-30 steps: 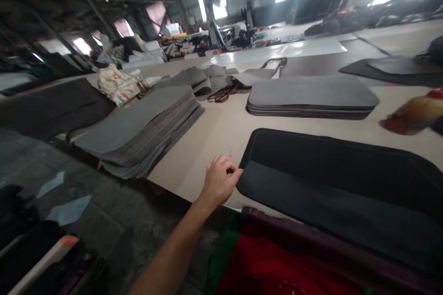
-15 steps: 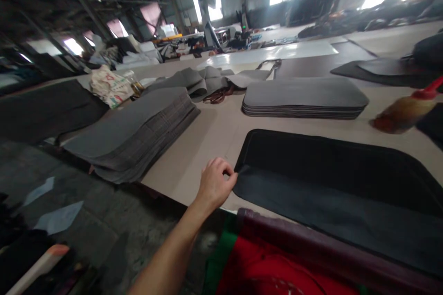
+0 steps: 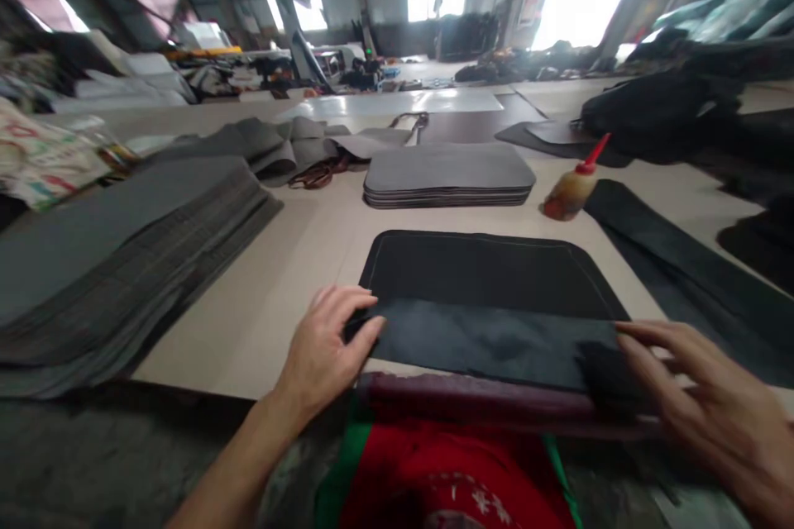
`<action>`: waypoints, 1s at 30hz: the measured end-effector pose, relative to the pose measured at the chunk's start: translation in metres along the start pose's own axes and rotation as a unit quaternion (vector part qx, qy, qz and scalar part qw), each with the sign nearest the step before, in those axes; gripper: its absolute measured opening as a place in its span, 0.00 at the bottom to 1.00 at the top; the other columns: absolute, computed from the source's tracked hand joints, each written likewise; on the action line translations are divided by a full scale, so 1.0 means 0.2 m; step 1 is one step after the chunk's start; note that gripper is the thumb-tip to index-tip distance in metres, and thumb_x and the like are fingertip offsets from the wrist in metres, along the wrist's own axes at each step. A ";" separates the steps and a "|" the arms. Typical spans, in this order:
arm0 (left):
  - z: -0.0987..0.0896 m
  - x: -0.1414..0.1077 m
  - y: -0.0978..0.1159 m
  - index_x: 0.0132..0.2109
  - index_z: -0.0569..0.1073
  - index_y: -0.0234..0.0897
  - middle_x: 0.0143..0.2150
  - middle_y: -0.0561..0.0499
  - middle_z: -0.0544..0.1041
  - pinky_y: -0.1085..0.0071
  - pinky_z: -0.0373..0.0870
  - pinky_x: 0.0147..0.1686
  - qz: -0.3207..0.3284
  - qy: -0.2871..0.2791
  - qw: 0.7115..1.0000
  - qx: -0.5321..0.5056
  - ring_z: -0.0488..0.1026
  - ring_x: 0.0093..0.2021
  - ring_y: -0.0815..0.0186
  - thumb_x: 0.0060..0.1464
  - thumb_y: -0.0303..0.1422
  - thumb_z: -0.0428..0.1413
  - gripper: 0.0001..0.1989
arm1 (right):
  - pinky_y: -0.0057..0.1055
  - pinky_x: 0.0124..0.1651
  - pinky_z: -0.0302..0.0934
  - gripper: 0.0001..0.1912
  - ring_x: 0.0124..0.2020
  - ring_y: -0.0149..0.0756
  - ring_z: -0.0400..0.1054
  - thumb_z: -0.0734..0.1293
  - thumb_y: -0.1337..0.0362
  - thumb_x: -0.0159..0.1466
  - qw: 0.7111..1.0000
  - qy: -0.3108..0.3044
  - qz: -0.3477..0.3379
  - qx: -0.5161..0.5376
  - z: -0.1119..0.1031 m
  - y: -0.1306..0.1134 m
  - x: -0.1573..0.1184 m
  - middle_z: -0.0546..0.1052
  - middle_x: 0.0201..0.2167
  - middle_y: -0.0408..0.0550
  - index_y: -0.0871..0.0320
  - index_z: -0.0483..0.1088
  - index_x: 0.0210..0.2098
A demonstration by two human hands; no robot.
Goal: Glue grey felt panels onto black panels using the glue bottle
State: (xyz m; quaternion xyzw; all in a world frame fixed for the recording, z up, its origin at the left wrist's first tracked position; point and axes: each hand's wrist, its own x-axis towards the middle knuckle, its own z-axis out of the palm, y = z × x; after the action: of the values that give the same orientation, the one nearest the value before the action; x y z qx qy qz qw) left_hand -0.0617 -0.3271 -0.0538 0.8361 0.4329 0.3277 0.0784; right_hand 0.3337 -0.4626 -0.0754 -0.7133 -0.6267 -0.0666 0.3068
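A black panel (image 3: 477,269) with rounded far corners and a pale line along its border lies flat near the table's front edge. Across its near part runs a smooth dark strip (image 3: 477,339), a little lighter in tone. At the strip's left end my left hand (image 3: 332,339) has thumb and fingers closed on the edge. My right hand (image 3: 700,397), somewhat blurred, pinches the strip's right end between thumb and fingers. Dark shadow hides part of the material beside the right fingers.
Beyond the panel sits a neat stack of grey panels (image 3: 450,169). A squeeze bottle (image 3: 569,192) with a red nozzle stands right of it. At left is a tall pile of grey sheets (image 3: 124,256). Dark strips (image 3: 688,273) lie at right, and grey scraps (image 3: 298,149) farther back.
The view has swung to the right. My right hand has come into view at the strip's right end, while my left hand stays at the left end.
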 end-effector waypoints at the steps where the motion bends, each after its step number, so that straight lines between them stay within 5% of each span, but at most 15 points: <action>1: 0.03 0.02 0.07 0.52 0.74 0.41 0.56 0.45 0.76 0.57 0.66 0.60 0.036 -0.043 0.998 -0.021 0.69 0.59 0.56 0.64 0.40 0.56 0.13 | 0.40 0.38 0.73 0.21 0.40 0.44 0.76 0.58 0.48 0.73 0.997 -0.019 -0.069 0.008 0.04 -0.10 0.01 0.77 0.50 0.57 0.53 0.73 0.51; 4: 0.15 0.05 0.26 0.67 0.64 0.41 0.71 0.43 0.62 0.49 0.54 0.69 0.121 -0.210 0.969 -0.040 0.54 0.72 0.50 0.58 0.54 0.58 0.36 | 0.48 0.65 0.63 0.23 0.66 0.48 0.59 0.56 0.57 0.75 0.973 -0.073 -0.219 -0.007 0.21 -0.38 0.01 0.65 0.66 0.55 0.61 0.65 0.64; 6: 0.23 0.06 0.33 0.72 0.54 0.38 0.74 0.40 0.53 0.45 0.49 0.71 0.139 -0.296 0.945 -0.023 0.47 0.74 0.47 0.52 0.62 0.58 0.50 | 0.49 0.68 0.59 0.27 0.70 0.49 0.52 0.57 0.59 0.74 0.961 -0.106 -0.255 -0.030 0.31 -0.49 -0.02 0.59 0.69 0.56 0.66 0.60 0.68; 9: 0.31 0.03 0.33 0.73 0.49 0.34 0.75 0.38 0.48 0.42 0.45 0.71 0.146 -0.332 0.932 0.010 0.44 0.75 0.47 0.48 0.69 0.54 0.59 | 0.52 0.68 0.58 0.33 0.69 0.52 0.53 0.59 0.51 0.73 0.960 -0.117 -0.246 -0.061 0.38 -0.54 -0.07 0.57 0.70 0.61 0.70 0.59 0.68; 13: 0.33 0.01 0.27 0.73 0.51 0.34 0.75 0.38 0.47 0.42 0.45 0.71 0.165 -0.320 0.931 0.059 0.44 0.74 0.45 0.46 0.70 0.53 0.59 | 0.55 0.68 0.56 0.44 0.70 0.60 0.51 0.59 0.39 0.69 0.963 -0.126 -0.218 -0.095 0.36 -0.52 -0.12 0.57 0.68 0.71 0.76 0.63 0.64; 19: 0.30 -0.04 0.15 0.72 0.55 0.32 0.74 0.36 0.49 0.41 0.52 0.69 0.178 -0.266 0.939 0.126 0.49 0.73 0.42 0.46 0.72 0.50 0.59 | 0.59 0.62 0.60 0.49 0.68 0.69 0.50 0.58 0.37 0.68 0.967 -0.083 -0.166 -0.175 0.30 -0.41 -0.20 0.54 0.67 0.81 0.82 0.63 0.63; 30: 0.19 -0.19 -0.19 0.75 0.41 0.36 0.74 0.35 0.52 0.48 0.65 0.62 0.182 -0.118 0.954 0.207 0.60 0.69 0.41 0.49 0.67 0.54 0.60 | 0.57 0.66 0.54 0.49 0.70 0.64 0.48 0.49 0.37 0.71 0.961 -0.031 -0.075 -0.263 0.17 -0.07 -0.36 0.54 0.68 0.79 0.83 0.60 0.62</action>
State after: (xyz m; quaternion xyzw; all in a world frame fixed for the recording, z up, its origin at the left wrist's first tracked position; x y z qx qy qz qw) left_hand -0.0797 -0.3285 -0.1165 0.9313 0.3196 0.1382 -0.1071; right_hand 0.2953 -0.5053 -0.1320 -0.7216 -0.6477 -0.2300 0.0830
